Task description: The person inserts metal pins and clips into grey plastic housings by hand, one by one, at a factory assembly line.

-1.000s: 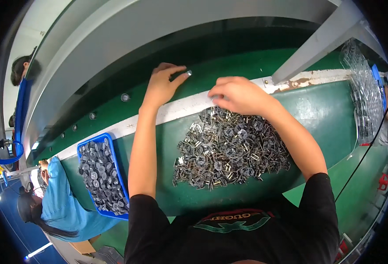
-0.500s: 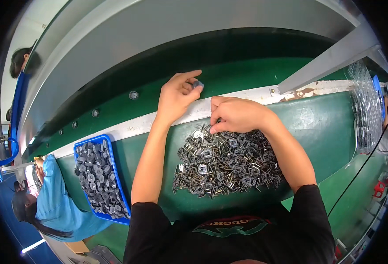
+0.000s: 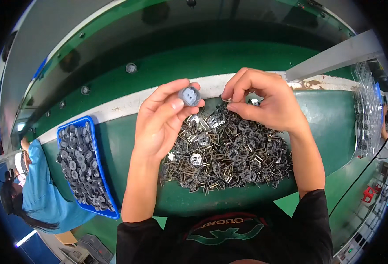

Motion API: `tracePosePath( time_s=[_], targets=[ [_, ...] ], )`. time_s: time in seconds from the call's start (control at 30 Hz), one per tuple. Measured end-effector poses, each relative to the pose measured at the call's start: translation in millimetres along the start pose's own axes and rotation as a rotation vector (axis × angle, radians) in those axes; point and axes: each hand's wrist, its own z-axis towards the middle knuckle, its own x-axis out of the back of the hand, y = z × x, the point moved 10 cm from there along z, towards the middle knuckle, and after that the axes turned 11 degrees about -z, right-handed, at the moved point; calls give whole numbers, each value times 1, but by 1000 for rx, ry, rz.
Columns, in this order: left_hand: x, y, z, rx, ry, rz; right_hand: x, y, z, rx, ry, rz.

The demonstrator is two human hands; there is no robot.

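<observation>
Between the thumb and fingers of my left hand is a round grey plastic housing, its face with small holes turned up. My right hand pinches a small dark part with metal pins, level with the housing and a short way to its right. Below both hands spreads a heap of black parts with metal pins on the green table. Fingers hide some of the pinched part.
A blue basket full of grey round housings stands at the left. Beyond the white rail, a green belt carries several spaced pieces. Clear plastic trays are stacked at the right. A co-worker in blue sits far left.
My left hand has come nearer and turned the grey housing face up. The right hand has risen off the heap with a pinned part in its fingers. The whole view has shifted slightly.
</observation>
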Motion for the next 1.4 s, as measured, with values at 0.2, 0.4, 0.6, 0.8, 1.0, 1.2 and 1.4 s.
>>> tracePosePath(
  time_s=[0.2,0.4,0.6,0.8,1.0,1.2,1.4],
  targets=[
    [-19,-6,-23,8,-59,-75,6,-41,9,228,163,-19],
    [-18,-12,-29,-28,-36,-299,15,-62,8,241,291,-68],
    [-20,-19,-36,-5,-48,-180,10,-74,-6,307,240,-136],
    [-30,-27,-39,27,-102,-198,5,-87,-25,359,280,-303],
    [-35,-36,-44,22,-47,-154,0,-89,-37,222,407,-426],
    [-39,-31,-46,-97,-149,-108,-2,-99,-43,207,472,-503],
    [-40,-29,-43,-129,-182,-172,-5,-95,-42,187,470,-492]
  ],
)
